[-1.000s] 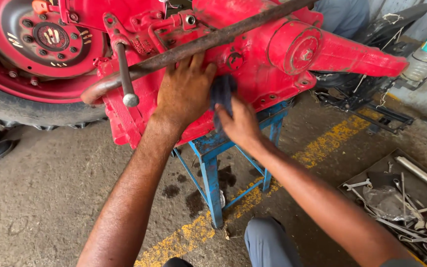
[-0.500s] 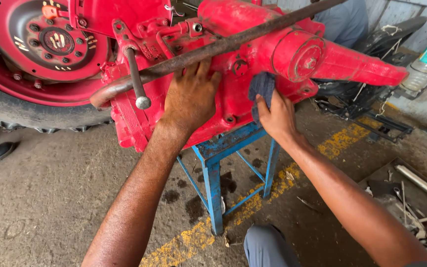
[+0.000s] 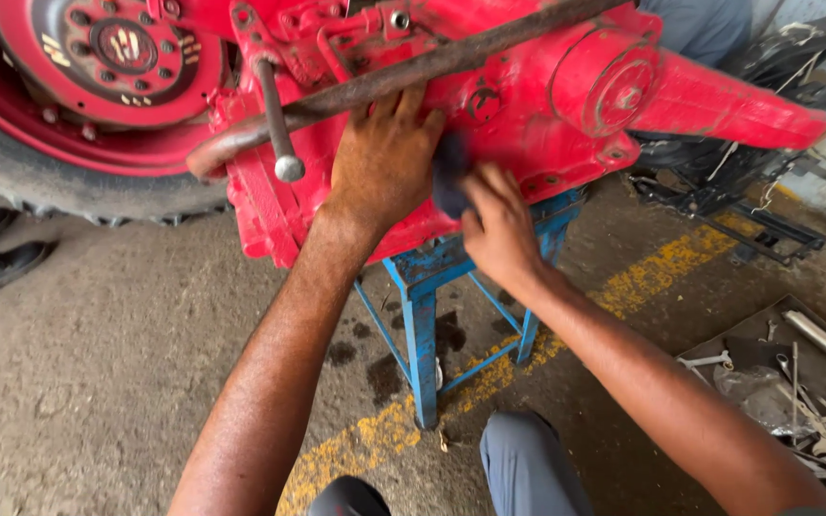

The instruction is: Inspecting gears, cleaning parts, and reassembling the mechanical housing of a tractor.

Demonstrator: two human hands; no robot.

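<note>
My right hand (image 3: 499,229) pinches a dark rag (image 3: 449,172) against the red housing (image 3: 528,124), just right of my left hand (image 3: 384,158), which lies flat and open, holding nothing.

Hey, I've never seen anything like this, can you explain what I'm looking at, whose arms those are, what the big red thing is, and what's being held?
This picture comes from a camera worn on a person's head, looking down, so the two bare arms are that person's own. The big red thing is the rear housing of a tractor, with its red wheel hub and black tyre at upper left. The housing rests on a blue metal stand on a stained concrete floor with a worn yellow line.

The left hand lies flat against the housing, just under a rusty bar that crosses it. The right hand presses a dark cloth onto the red surface. A lever with a round metal knob hangs to the left. At lower right, a tray of wrenches and other tools sits on the floor.
</note>
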